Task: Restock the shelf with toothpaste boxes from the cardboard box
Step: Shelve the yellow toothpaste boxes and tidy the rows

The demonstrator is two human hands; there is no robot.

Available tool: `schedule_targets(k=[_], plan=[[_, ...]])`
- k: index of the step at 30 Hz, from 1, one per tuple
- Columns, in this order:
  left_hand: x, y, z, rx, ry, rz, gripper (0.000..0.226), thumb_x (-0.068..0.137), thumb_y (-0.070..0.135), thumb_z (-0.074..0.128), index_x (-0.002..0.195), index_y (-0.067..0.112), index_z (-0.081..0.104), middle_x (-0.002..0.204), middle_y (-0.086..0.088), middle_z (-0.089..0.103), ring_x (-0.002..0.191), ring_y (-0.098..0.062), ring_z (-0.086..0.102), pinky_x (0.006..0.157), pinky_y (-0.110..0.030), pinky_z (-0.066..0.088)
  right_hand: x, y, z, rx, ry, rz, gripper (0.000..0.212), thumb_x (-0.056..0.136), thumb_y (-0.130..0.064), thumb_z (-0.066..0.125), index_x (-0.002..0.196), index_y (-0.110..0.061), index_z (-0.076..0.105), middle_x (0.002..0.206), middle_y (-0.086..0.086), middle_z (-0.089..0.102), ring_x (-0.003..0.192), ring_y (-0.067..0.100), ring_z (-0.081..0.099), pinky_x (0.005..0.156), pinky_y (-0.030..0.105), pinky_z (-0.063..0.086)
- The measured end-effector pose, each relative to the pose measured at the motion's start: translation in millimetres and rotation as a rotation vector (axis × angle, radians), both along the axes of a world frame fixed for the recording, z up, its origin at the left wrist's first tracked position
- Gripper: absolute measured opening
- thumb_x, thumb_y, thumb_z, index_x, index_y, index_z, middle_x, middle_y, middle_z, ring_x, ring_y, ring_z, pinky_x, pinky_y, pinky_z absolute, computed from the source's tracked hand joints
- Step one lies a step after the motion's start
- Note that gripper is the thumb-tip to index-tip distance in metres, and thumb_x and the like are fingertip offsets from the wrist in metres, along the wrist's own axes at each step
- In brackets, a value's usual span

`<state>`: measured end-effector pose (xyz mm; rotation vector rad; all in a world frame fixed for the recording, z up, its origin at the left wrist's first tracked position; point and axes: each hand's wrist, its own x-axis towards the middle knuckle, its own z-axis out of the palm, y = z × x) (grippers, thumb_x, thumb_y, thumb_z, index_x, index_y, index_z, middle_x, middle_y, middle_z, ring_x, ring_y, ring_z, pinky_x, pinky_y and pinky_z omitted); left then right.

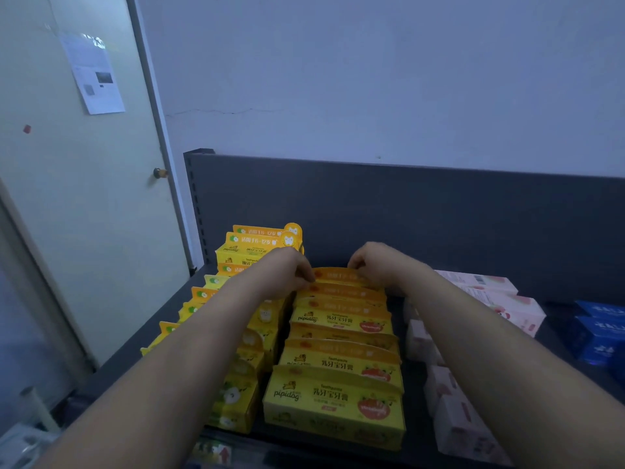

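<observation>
A row of yellow toothpaste boxes (pixel 338 397) with orange tops runs front to back down the middle of the dark shelf (pixel 406 211). Both my arms reach over it to the rearmost box (pixel 334 275). My left hand (pixel 287 270) pinches that box's left end. At the box's right end my right hand (pixel 378 262) grips its top edge with curled fingers. The box stands upright at the back of the row. No cardboard box is in view.
A second row of yellow boxes (pixel 236 390) with green labels fills the shelf's left side, stacked higher at the back. Pink boxes (pixel 456 424) stand to the right, blue boxes (pixel 598 333) at the far right. A door (pixel 84 198) is on the left.
</observation>
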<state>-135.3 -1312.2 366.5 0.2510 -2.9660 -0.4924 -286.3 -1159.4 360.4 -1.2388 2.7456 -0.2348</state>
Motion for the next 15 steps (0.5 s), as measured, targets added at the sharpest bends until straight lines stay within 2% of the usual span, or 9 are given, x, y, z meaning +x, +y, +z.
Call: schedule_targets(k=[8,13,15], plan=[[13.9,6.4,5.8,-0.067,-0.027,-0.022,0.025,0.094,0.018,0.058,0.117,0.019,0.069,0.119,0.003,0.066,0.107,-0.014,0.059,0.089,-0.025,0.047,19.7,11.1,2.5,0.025,0.025,0.014,0.031,0.092,-0.007,0.05,0.106,-0.026,0.07,0.107,-0.003,0.062,0.093,0.017,0.061,0.082,0.036,0.057],[40.3,19.1,13.9,-0.053,-0.02,0.023,0.034,0.096,0.031,0.055,0.129,0.025,0.059,0.131,0.005,0.058,0.117,-0.017,0.053,0.091,-0.028,0.044,37.3,28.7,8.8,-0.015,0.045,0.008,0.027,0.091,-0.008,0.047,0.108,-0.02,0.066,0.105,0.001,0.063,0.092,0.021,0.062,0.082,0.039,0.056],[54.6,27.3,17.2,-0.055,-0.022,0.02,0.037,0.094,0.037,0.057,0.13,0.029,0.057,0.133,0.006,0.055,0.119,-0.016,0.051,0.09,-0.029,0.043,46.2,42.0,12.3,-0.054,0.056,-0.014,0.021,0.092,-0.011,0.048,0.104,-0.017,0.063,0.101,0.003,0.063,0.089,0.021,0.061,0.077,0.038,0.055]])
